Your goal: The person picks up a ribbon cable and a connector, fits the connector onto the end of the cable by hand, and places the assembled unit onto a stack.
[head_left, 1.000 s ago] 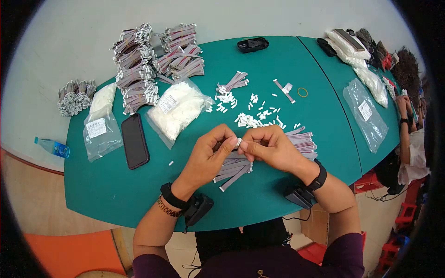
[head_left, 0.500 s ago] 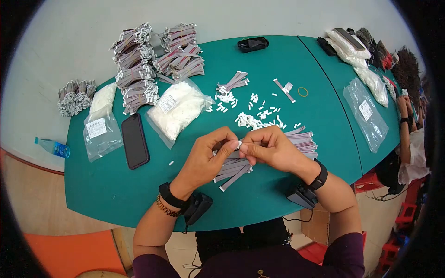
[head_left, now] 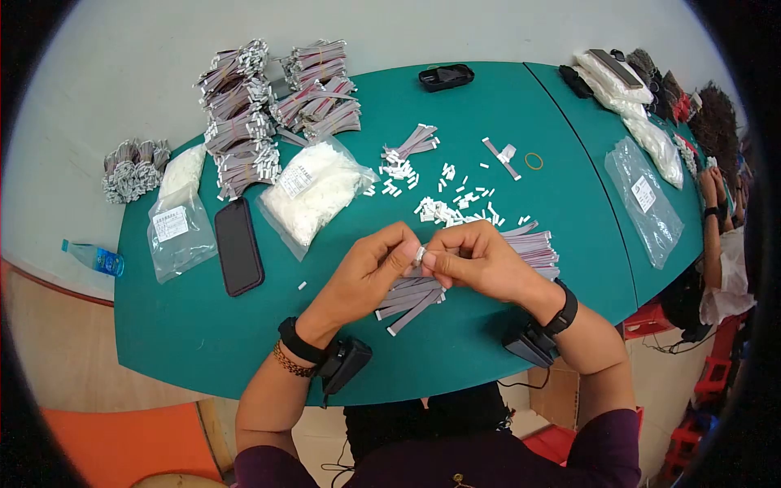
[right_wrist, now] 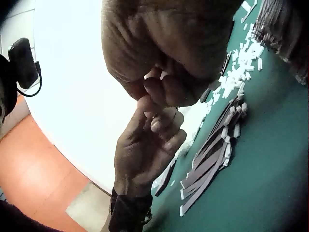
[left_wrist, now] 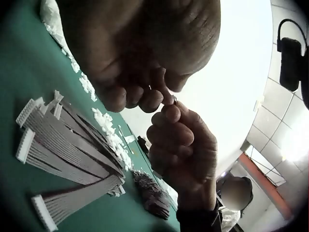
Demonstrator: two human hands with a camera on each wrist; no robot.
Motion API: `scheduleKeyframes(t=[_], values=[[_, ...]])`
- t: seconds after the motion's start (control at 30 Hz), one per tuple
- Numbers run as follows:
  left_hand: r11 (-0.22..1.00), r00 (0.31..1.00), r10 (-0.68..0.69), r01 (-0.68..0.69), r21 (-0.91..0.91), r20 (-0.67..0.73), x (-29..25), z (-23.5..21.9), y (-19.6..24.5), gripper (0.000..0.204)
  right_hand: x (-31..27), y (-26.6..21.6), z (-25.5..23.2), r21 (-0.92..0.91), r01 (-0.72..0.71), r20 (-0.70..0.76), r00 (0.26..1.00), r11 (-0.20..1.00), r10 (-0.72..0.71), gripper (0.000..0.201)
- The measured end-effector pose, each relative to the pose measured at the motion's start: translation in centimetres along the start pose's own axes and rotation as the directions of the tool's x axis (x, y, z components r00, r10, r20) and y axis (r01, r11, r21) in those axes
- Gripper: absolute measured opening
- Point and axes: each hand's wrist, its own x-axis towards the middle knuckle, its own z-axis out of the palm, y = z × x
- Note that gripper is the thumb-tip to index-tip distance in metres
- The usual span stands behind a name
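Note:
Above the green table (head_left: 187,333), both hands meet fingertip to fingertip in the head view. The left hand (head_left: 366,272) pinches a small white connector (head_left: 419,255) between thumb and forefinger. From the other side, the right hand (head_left: 476,259) pinches at the same connector, its other fingers curled in. The fingers cover most of the piece, and both wrist views show it largely hidden. Under the hands lie grey ribbon cables (left_wrist: 72,145) with white end connectors. More ribbon cables (head_left: 533,250) are beside the right hand.
Loose white connectors (head_left: 439,213) are scattered beyond the hands. Bundled ribbon cables (head_left: 240,122) are stacked at the back left, near a bag of white parts (head_left: 313,191) and a phone (head_left: 239,246). A clear bag (head_left: 643,199) lies right. Another person's arm (head_left: 712,236) shows far right.
The white connector has shifted slightly lower and turned between the fingertips. Both hands keep nearly the same place, with only small finger movements.

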Motion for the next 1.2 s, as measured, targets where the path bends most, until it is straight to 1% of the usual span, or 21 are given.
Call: scheduleKeyframes(t=[0.03, 0.1, 0.2, 0.37, 0.5, 0.6, 0.7, 0.8, 1.0, 1.1, 1.2], values=[[1.000, 1.000, 0.007, -0.007, 0.000, 0.022, 0.01, -0.07, -0.05, 0.023, 0.01, -0.03, -0.02, 0.011, -0.023, 0.009, 1.000, 1.000, 0.023, 0.018], [0.998, 0.999, -0.001, 0.004, -0.059, 0.043, 0.05, -0.13, -0.48, 0.022, 0.05, -0.07, -0.17, 0.034, -0.072, 0.027, 0.997, 0.997, 0.071, 0.015], [0.993, 0.999, -0.009, 0.015, -0.113, 0.052, 0.03, 0.03, -0.32, 0.021, 0.14, 0.21, -0.65, 0.121, -0.163, 0.071, 0.985, 0.979, 0.155, 0.011], [0.996, 0.998, -0.011, 0.016, -0.092, 0.062, -0.04, 0.09, -0.10, 0.021, 0.16, -0.08, -0.70, 0.082, -0.196, 0.104, 0.977, 0.977, 0.187, 0.010], [0.995, 0.998, -0.018, 0.023, -0.092, 0.062, -0.08, 0.15, -0.39, 0.022, 0.16, 0.00, -0.67, 0.056, -0.192, 0.102, 0.977, 0.980, 0.185, 0.010], [0.994, 0.996, -0.038, 0.045, -0.098, 0.076, -0.11, -0.06, -0.56, 0.019, 0.24, 0.37, -0.72, 0.028, -0.158, 0.102, 0.983, 0.987, 0.155, 0.009], [0.995, 0.995, -0.050, 0.057, -0.086, 0.082, -0.14, -0.27, -0.26, 0.018, 0.18, 0.16, -0.52, 0.011, -0.146, 0.083, 0.986, 0.989, 0.144, 0.012], [0.996, 0.996, -0.058, 0.062, -0.060, 0.071, -0.19, -0.42, -0.31, 0.018, 0.14, 0.01, -0.66, 0.021, -0.145, 0.102, 0.985, 0.989, 0.142, 0.017], [0.995, 0.999, -0.032, 0.035, -0.095, 0.027, -0.18, -0.13, -0.03, 0.018, 0.09, 0.46, -0.45, -0.126, -0.042, 0.043, 0.998, 0.991, 0.047, 0.021], [0.995, 0.999, -0.048, 0.048, -0.091, 0.001, -0.23, -0.06, 0.18, 0.018, 0.15, 0.66, -0.41, -0.100, -0.046, 0.050, 0.997, 0.994, 0.051, 0.021], [0.995, 0.999, -0.049, 0.048, -0.090, -0.007, -0.18, -0.23, 0.01, 0.019, 0.25, 0.56, -0.36, -0.008, -0.056, 0.069, 0.996, 0.998, 0.056, 0.020]])
